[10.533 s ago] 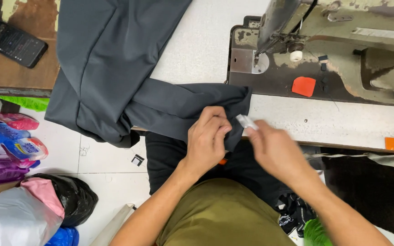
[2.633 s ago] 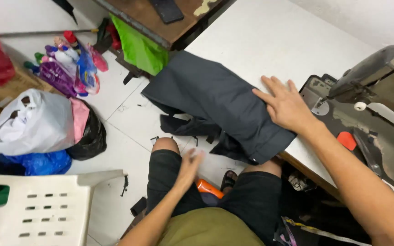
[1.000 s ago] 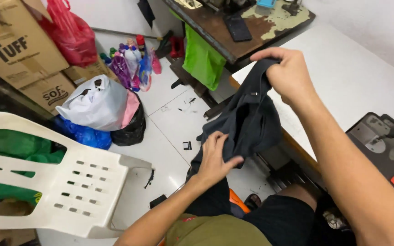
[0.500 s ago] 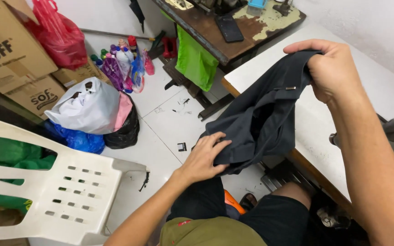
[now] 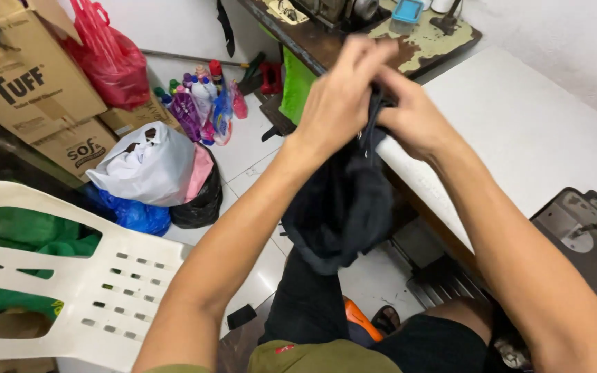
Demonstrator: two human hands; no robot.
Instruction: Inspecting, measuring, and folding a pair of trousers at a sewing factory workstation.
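Gripping: both hands are meeting high over the table edge, pinching the top of one dark garment.
Change: half a second ago the left hand was lower, on the cloth's hanging end, and the right hand was holding the top alone; now the left hand is coming up beside it.
Far left: a white plastic chair is standing near, cardboard boxes and a red bag are sitting farther back, and white and black bags are lying on the floor.
Left hand: fingers are closing on the garment's upper edge.
Garment: hanging down between the forearms, above the lap.
Right hand: fingers are curling shut on the same edge, touching the left hand.
Right: a white table is lying under the right arm.
Hidden: the fingertips and the garment's top are being covered by the hands; the sewing machine base is being cut off at the right.
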